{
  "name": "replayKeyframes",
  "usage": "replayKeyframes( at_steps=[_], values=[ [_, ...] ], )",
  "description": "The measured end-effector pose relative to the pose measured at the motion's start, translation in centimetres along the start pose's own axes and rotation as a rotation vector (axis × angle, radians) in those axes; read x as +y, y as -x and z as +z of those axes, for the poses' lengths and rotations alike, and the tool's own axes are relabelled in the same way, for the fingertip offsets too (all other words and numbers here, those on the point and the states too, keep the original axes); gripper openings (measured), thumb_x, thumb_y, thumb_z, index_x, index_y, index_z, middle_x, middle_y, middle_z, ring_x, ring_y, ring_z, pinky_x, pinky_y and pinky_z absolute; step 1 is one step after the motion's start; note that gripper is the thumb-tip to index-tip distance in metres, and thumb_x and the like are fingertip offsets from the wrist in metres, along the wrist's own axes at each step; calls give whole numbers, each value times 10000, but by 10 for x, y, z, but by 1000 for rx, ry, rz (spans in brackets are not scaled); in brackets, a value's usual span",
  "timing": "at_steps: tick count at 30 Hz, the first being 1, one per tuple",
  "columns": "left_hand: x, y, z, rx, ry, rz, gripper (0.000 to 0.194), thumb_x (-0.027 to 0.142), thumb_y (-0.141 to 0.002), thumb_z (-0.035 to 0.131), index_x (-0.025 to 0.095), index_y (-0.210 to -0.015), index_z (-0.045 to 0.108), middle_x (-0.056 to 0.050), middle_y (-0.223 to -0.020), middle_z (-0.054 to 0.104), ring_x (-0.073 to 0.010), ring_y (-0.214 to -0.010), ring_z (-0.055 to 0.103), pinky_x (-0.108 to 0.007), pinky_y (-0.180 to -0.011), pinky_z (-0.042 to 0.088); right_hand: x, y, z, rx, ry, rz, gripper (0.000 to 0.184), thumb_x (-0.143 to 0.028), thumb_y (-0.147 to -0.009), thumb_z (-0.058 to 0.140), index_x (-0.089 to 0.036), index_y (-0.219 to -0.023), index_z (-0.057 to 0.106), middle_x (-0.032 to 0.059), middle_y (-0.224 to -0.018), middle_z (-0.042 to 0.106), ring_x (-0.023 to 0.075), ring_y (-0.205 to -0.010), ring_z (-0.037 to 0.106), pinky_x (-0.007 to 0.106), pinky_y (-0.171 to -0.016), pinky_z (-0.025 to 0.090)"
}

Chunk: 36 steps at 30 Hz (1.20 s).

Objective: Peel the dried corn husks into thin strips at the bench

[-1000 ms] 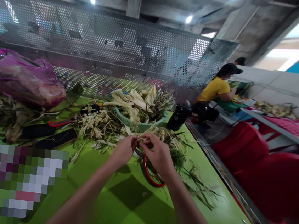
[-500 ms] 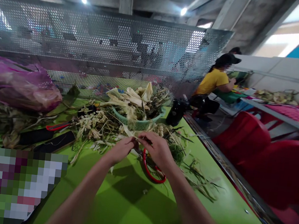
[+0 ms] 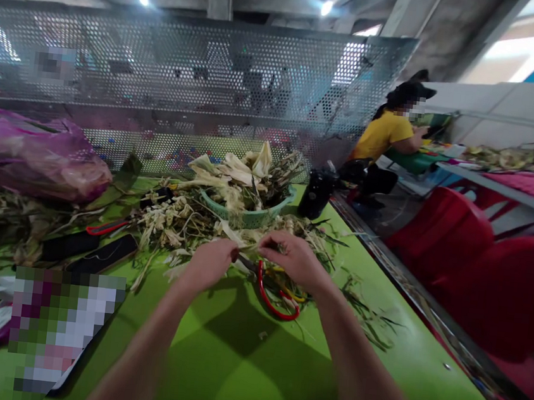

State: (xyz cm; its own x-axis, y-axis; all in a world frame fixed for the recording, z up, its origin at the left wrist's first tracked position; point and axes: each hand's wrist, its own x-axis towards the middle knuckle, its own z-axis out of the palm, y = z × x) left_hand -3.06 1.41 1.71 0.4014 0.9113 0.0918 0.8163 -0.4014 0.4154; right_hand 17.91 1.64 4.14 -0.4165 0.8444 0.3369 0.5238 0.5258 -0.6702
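Both hands are over the green table (image 3: pixel 238 381), a short gap between them. A thin pale strip of dried corn husk (image 3: pixel 248 247) seems to stretch across this gap. My left hand (image 3: pixel 211 263) is closed, pinching the strip's left end. Thumb and fingers of my right hand (image 3: pixel 295 261) pinch together at its right end; the exact grip is small and partly hidden. Red-handled scissors (image 3: pixel 278 314) lie just below the hands, their dark blades pointing at my left fingers. Behind the hands stands a green basket (image 3: pixel 246 218) heaped with dried husks (image 3: pixel 236 174).
Loose dried plant pieces (image 3: pixel 174 219) surround the basket. A black bottle (image 3: pixel 318 192) stands right of it. At left are a pink plastic bag (image 3: pixel 38 153), a red-handled tool (image 3: pixel 106 228) and dark flat objects (image 3: pixel 103 254). Red chairs (image 3: pixel 445 225) and a seated person (image 3: pixel 388 133) are at right.
My hands have drawn apart, the right one shifting right, so the husk strip between them shows more. The scissors stay on the table. The view has shifted slightly.
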Motion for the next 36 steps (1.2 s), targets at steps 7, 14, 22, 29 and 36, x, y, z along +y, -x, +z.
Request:
replayKeyframes(
  at_steps=[7,14,22,29,36],
  values=[
    [13,5,-10,-356,303,296,218,184,-830,405,184,-829,623,-40,-844,633,-163,-776,543,-250,-709,379,12,-3,7,-14,-300,91,160,-338,-791,633,-178,-802,644,9,-760,619,143,-692,540,253,-652,408],
    [9,12,-19,-493,902,317,319,432,-876,459,154,-838,611,-8,-737,509,-108,-658,427,-209,-605,338,9,-4,1,9,-490,183,167,-332,-737,680,-173,-777,652,1,-721,606,131,-636,525,247,-601,399],
    [3,7,-6,-144,1433,5,288,436,-829,549,156,-764,541,23,-667,427,-62,-539,337,-186,-518,269,7,-6,17,-82,-543,176,204,-351,-718,704,-150,-732,672,2,-676,614,134,-639,539,266,-651,418],
    [-6,-8,2,222,630,-120,282,354,-896,388,179,-726,529,-5,-700,511,-131,-669,456,-235,-623,338,-14,0,24,-19,-113,-63,126,-278,-822,610,-196,-805,705,34,-780,673,168,-746,600,268,-704,429],
    [7,4,-2,136,44,-17,264,269,-901,351,199,-816,591,-55,-773,624,-173,-700,529,-270,-659,337,-20,3,18,18,-54,-149,132,-260,-856,574,-223,-837,699,34,-782,657,167,-740,598,268,-695,434]
  ],
)
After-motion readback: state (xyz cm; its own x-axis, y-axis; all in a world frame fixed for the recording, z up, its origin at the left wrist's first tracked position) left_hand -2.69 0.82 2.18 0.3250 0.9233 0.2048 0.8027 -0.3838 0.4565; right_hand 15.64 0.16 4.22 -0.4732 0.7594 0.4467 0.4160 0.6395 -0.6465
